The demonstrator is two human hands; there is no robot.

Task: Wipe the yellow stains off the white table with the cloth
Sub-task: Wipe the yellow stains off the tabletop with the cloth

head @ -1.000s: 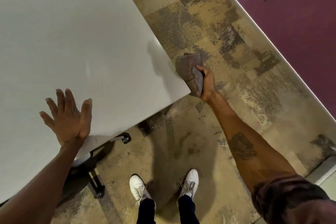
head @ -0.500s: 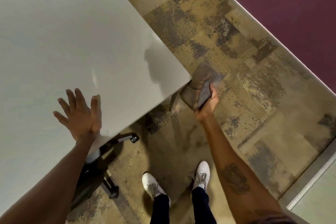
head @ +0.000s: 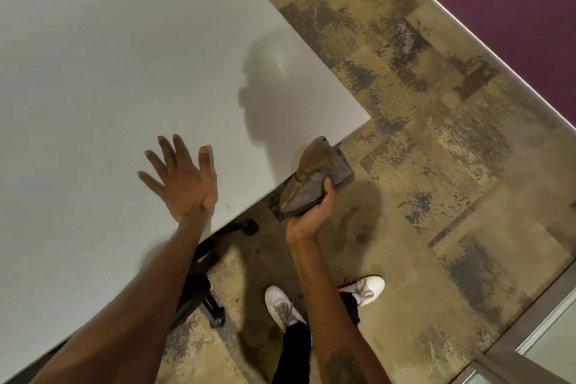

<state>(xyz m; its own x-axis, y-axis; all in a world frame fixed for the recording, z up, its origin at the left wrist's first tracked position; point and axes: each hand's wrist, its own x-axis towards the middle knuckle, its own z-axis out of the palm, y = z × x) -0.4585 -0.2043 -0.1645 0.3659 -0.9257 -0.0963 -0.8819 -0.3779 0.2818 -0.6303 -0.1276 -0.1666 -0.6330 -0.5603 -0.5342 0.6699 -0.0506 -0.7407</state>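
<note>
The white table (head: 124, 72) fills the upper left of the head view. My left hand (head: 184, 179) lies flat on it near the front edge, fingers spread, holding nothing. My right hand (head: 311, 212) grips a folded brown-grey cloth (head: 314, 179), held just off the table's near edge, close to its corner. The cloth shows a yellowish-brown smear on its upper fold. A tiny yellow-brown speck (head: 227, 205) sits on the table beside my left wrist. The rest of the tabletop looks plain white, with my shadow across it.
A black rolling table base with casters (head: 249, 227) stands under the front edge. My white shoes (head: 282, 305) are on the mottled tan carpet (head: 436, 165). A purple wall (head: 514, 25) runs along the upper right, a glass panel at the lower right.
My right hand has carried the cloth from the table's right edge, around the corner, to the near edge. My left hand has stayed flat on the table.
</note>
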